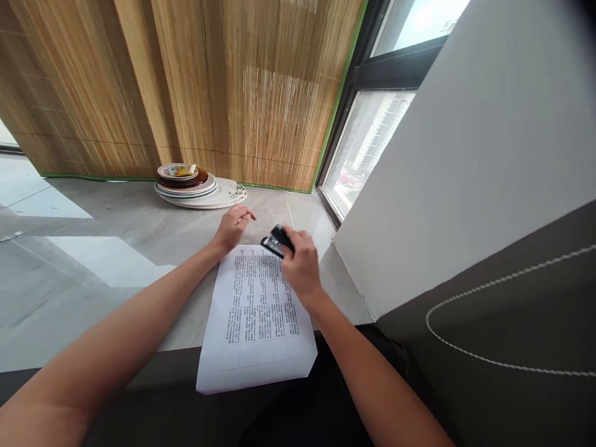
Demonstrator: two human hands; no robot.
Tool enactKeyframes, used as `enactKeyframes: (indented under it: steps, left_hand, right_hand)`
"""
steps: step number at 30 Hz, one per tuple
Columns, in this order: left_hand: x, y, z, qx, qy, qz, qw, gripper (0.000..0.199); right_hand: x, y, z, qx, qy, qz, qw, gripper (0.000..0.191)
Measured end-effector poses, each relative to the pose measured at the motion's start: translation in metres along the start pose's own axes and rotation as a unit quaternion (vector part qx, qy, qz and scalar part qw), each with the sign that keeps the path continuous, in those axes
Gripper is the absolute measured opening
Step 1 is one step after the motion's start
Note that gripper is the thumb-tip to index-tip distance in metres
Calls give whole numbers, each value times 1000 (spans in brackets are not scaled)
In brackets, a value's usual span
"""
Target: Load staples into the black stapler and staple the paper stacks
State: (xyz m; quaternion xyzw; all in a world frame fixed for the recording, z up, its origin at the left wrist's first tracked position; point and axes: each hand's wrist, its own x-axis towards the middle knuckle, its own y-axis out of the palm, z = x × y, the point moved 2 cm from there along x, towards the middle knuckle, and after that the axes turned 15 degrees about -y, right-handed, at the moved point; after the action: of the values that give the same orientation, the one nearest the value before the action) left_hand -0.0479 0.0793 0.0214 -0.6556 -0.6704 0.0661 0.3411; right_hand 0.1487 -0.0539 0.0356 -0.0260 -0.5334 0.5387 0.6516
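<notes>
Printed paper (pixel 261 304) lies on the grey stone ledge (pixel 186 329), its near end hanging over the front edge. My right hand (pixel 302 257) is closed around a black stapler (pixel 274 241), held over the far right part of the paper. At the paper's far left corner is my left hand (pixel 233 226), its fingers curled loosely and partly apart, with no object visible in it. The underside of that hand is hidden.
A stack of plates (pixel 186 189) stands at the back of the ledge, before a bamboo blind (pixel 223 93). To the right are a window (pixel 372 136) and a white wall (pixel 456 155). A beaded cord (pixel 470 354) hangs at the lower right.
</notes>
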Motion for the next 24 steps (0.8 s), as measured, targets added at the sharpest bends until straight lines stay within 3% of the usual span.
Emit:
enactKeyframes:
  steps: [3,6,11,14,16,17,19,22,24]
  left_hand:
    - [2,-3,5,-8,-25,-13,1000,30]
    - [0,-3,7,-10,-28,0,1000,30]
    - [4,-4,15,-67,-70,-11,995,29]
    - [10,-8,21,-180,-130,-11,975,22]
    - [13,-16,24,-306,-177,-5,935,16]
    - [15,-21,24,-374,-196,7,907,15]
    - [17,-37,22,-492,-211,51,843,19]
    - [16,-68,15,-595,-170,106,778,34]
    - [14,-90,12,-642,-122,89,751,39]
  right_hand:
    - [-12,17,23,11,-20,76,997,50]
    - [-19,16,25,-9,-22,109,994,50]
    - [-10,-12,-24,44,9,87,995,37]
    - [7,-18,-66,-21,47,62,997,37]
    - [17,-6,-86,-96,40,147,984,41]
    - [21,4,-92,-115,32,210,970,45]
    - [29,27,-93,-121,20,273,954,47]
    - [43,68,-72,-116,-33,347,930,49]
    - [53,97,-47,-97,-77,373,920,50]
